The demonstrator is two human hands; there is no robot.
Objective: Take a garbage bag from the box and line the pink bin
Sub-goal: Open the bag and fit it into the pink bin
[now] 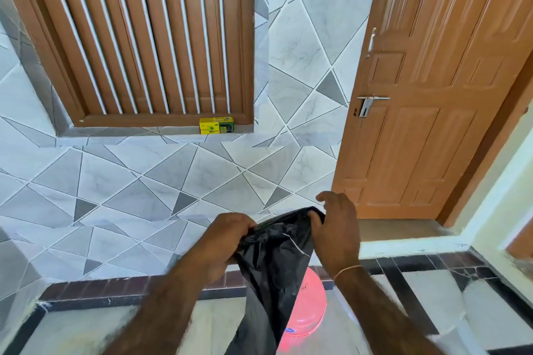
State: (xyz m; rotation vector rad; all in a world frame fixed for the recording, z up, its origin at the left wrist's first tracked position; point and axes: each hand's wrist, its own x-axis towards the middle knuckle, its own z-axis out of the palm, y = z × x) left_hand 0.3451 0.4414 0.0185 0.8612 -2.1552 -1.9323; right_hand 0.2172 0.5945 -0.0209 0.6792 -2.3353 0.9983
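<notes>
A black garbage bag [274,262] hangs between my two hands in the lower middle of the view. My left hand [227,236] grips its top edge on the left. At the bag's right top corner my right hand [334,228] pinches it with thumb and fingers. Below the bag stands the pink bin [308,305] on the floor, and the hanging bag hides its left part. The yellow and green bag box [216,125] sits on the window ledge, far above my hands.
A brown barred window [138,37] fills the tiled wall ahead. At the right a brown wooden door [432,95] stands with a metal handle [372,98]. A dark border strip [403,277] runs across the floor.
</notes>
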